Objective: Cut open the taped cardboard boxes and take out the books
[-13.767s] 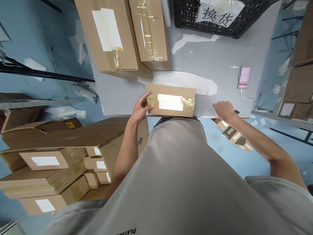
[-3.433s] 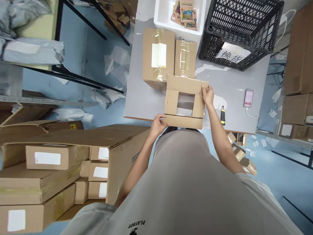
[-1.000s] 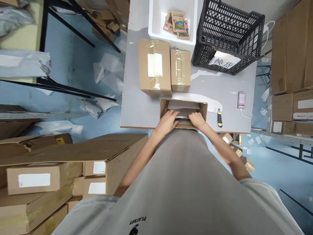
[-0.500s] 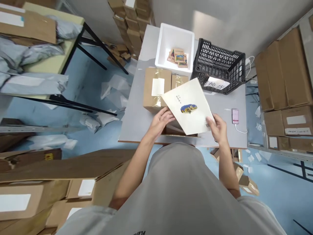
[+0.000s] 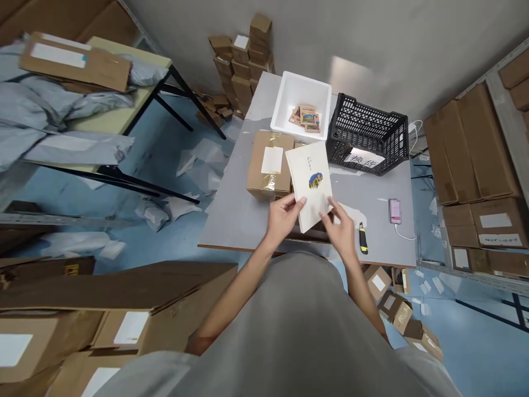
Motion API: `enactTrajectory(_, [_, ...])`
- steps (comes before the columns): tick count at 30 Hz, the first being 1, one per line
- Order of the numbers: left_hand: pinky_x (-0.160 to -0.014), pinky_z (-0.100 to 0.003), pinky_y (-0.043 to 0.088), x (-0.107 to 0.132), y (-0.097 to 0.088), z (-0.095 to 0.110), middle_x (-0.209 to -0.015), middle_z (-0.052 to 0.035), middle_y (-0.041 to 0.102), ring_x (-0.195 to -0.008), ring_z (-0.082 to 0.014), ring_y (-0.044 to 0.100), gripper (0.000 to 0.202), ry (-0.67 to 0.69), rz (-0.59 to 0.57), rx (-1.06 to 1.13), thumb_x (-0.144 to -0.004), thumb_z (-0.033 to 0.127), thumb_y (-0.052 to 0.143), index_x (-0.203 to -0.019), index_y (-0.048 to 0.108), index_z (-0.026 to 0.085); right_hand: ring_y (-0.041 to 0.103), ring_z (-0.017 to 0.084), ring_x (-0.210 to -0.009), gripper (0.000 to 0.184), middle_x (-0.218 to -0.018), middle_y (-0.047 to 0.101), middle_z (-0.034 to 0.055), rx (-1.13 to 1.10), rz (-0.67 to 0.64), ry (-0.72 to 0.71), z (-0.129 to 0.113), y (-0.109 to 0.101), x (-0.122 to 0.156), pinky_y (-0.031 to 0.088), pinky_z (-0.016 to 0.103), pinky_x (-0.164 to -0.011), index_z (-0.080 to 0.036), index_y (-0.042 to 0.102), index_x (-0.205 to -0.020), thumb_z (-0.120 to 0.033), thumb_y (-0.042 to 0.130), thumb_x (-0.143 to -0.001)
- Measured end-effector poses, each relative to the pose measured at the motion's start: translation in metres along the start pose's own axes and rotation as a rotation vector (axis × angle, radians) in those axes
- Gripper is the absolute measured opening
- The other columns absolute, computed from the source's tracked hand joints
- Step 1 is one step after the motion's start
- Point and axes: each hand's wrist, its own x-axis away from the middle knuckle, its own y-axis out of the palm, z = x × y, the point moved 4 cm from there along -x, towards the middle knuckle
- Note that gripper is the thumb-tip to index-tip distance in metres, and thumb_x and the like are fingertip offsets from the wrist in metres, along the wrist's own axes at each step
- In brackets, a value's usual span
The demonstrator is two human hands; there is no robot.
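Head view, frame centre: left hand pinches the left edge, right hand the lower-right corner of the book, its long axis leaning upper-left.

The book looks like smooth, matt paper, the labelled box dull cardboard, the crate plastic.

the cream book hides much of the cardboard box beneath it.
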Motion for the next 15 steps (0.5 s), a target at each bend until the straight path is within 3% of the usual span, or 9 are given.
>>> enactTrajectory(2, [-0.106,-0.049,0.069,0.014,0.014,0.010,-0.129,-0.0124,0.087,-0.121,-0.0365,0.083,0.073,0.013,-0.057,-0.006,-0.095,0.085,0.073,-0.122,0.091,0.019,0.076,0.032,-0.132,0.062,-0.146,0.080,0.0131,-0.073,-0.045,0.002,-0.012,0.015,0.007,0.062,0.047,-0.117,-0.024,0.077,-0.146,-0.062,0.081,-0.097])
enactTrajectory(6, [-0.121,-0.049,0.062,0.026,0.030,0.016,-0.150,-0.0141,0.079,-0.146,-0.0353,0.072,0.083,0.005,-0.226,0.038,-0.109,0.088,0.043,-0.135,0.087,0.022,0.079,0.028,-0.098,0.052,-0.104,0.086,0.0077,-0.169,0.109,0.076,-0.014,0.022,0.005,0.067,0.040,-0.092,-0.020,0.084,-0.116,-0.069,0.070,-0.102])
enactTrajectory(8, [-0.132,-0.051,0.052,0.017,0.017,0.010,-0.160,-0.0149,0.073,-0.156,-0.0349,0.064,0.078,0.065,-0.174,-0.056,-0.108,0.084,0.052,-0.145,0.081,0.022,0.078,0.027,-0.096,0.055,-0.102,0.086,0.0080,-0.255,0.098,0.082,-0.012,0.017,0.001,0.066,0.039,-0.089,-0.019,0.084,-0.110,-0.072,0.067,-0.102])
enactTrajectory(10, [-0.139,-0.053,0.043,0.004,-0.007,-0.001,-0.168,-0.0152,0.066,-0.163,-0.0354,0.057,0.077,0.101,-0.033,-0.181,-0.101,0.082,0.069,-0.150,0.076,0.024,0.078,0.027,-0.097,0.057,-0.105,0.087,0.0083,-0.327,0.016,0.092,-0.009,0.009,-0.001,0.066,0.038,-0.089,-0.020,0.085,-0.110,-0.074,0.071,-0.099])
enactTrajectory(12, [-0.135,-0.054,0.048,-0.007,-0.032,-0.014,-0.165,-0.0172,0.068,-0.159,-0.0375,0.060,0.082,0.018,0.061,-0.179,-0.094,0.084,0.078,-0.148,0.076,0.022,0.079,0.027,-0.095,0.058,-0.106,0.088,0.0077,-0.378,-0.048,0.122,-0.007,0.000,0.002,0.066,0.037,-0.086,-0.021,0.085,-0.113,-0.077,0.074,-0.097])
enactTrajectory(15, [-0.115,-0.051,0.065,-0.008,-0.052,-0.029,-0.136,-0.0185,0.084,-0.133,-0.0387,0.078,0.081,-0.176,-0.013,-0.018,-0.083,0.083,0.088,-0.130,0.083,0.017,0.081,0.027,-0.097,0.062,-0.108,0.088,0.0077,-0.433,-0.111,0.148,-0.005,-0.007,0.007,0.068,0.039,-0.087,-0.023,0.085,-0.118,-0.080,0.076,-0.095])
